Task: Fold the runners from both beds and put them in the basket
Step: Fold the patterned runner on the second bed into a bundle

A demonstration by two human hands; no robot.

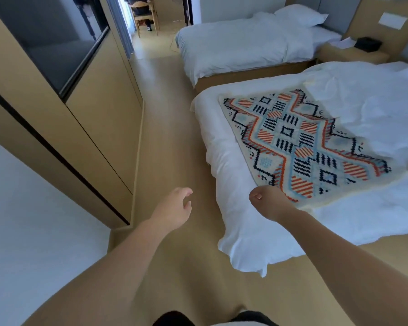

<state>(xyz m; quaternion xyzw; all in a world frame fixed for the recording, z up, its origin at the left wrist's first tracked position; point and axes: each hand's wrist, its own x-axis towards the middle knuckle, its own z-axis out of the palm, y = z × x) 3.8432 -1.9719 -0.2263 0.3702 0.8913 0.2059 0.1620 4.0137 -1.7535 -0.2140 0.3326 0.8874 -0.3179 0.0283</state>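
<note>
Standing at the foot corner of the near bed (pixel 233 231). Patterned runner (pixel 299 142) spread flat across that bed's foot end, on the white sheet. Long axis skewed: from the bed's near corner out across the mattress toward its far side. Closest runner corner right at the bed's near corner, directly under the right hand (pixel 269 203).

Right hand: fingers curled, thumb tucked against them, set on that runner corner. Looks like a pinch on the fabric, though actual contact hidden beneath the hand, so not certain.

Left hand (pixel 174 205): off the bed entirely, out over the floor (pixel 170 137) beside the bed's side edge. Fingers loose and slightly bent, holding nothing.

Nearer by far: right hand, at the runner itself. Left hand well apart from it, with the bed's side edge in between.

Next move, as a judgement: lift of the pinched corner, then a carry along the long axis toward the opposite end for a first fold. Would call for the left hand brought across to the neighbouring corner of the same short edge, further up the bed's side.

Beyond the near bed: far bed (pixel 233 43), white linen only, no runner seen on it. No basket in view.
</note>
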